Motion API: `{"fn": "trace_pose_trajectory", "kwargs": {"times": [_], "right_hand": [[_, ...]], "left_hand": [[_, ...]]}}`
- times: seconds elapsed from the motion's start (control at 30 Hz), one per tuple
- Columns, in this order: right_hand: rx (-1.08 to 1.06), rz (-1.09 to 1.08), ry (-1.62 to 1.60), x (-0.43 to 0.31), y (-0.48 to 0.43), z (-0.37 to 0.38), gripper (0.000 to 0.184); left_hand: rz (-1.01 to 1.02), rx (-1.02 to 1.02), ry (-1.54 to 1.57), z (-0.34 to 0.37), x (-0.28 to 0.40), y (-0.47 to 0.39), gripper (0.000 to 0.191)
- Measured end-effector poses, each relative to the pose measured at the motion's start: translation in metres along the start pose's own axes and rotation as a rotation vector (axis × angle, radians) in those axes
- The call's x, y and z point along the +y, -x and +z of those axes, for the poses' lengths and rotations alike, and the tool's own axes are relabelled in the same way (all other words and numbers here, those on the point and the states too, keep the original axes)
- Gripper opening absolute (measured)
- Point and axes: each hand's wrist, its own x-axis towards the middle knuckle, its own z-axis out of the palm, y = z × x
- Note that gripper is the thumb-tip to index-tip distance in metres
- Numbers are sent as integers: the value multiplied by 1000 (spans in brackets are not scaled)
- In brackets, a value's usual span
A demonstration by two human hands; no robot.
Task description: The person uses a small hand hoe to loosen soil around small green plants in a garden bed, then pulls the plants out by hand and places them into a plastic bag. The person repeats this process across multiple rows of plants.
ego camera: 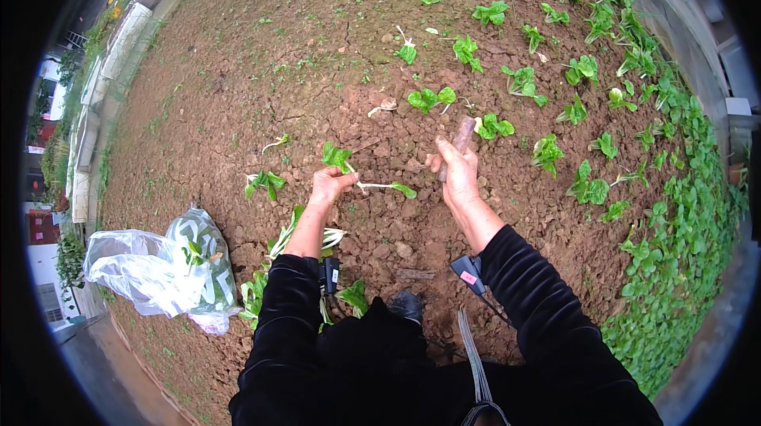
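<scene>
My left hand [334,184] pinches a leafy green seedling [336,156] between thumb and fingers, low over the soil. A pale stem with one leaf [387,187] reaches right from those fingertips; whether it belongs to the same plant I cannot tell. In my right hand [459,167] is a worn, rounded wooden handle [464,133], gripped with its upper end sticking out; the tool's working end cannot be made out. Just beyond that handle stands a small leafy plant [494,127]. Pulled plants with long white stems [333,238] lie beside my left forearm.
A clear plastic bag [142,271] and a greens-filled bag [205,247] rest on the soil [196,146] at left. Young plants [587,185] grow in rows at right, beside a dense leafy bed [684,259]. My dark shoe [406,305] is below. Low walls border the plot.
</scene>
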Motion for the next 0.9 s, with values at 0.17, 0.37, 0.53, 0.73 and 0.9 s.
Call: {"fn": "trace_pose_trajectory", "kwargs": {"times": [0.17, 0.37, 0.53, 0.73, 0.9], "right_hand": [[-48, 22, 18, 16, 31, 0, 16], [-49, 10, 2, 13, 1, 4, 14], [-71, 96, 63, 21, 10, -13, 19], [-279, 191, 128, 54, 93, -29, 13], [-314, 213, 129, 56, 101, -33, 13]], "left_hand": [[-8, -91, -92, -2, 4, -2, 16], [7, -199, -123, 7, 12, -5, 19], [26, -153, 17, 18, 34, -12, 17], [97, -157, 377, 49, 47, -40, 14], [137, -33, 291, 73, 13, -56, 20]]}}
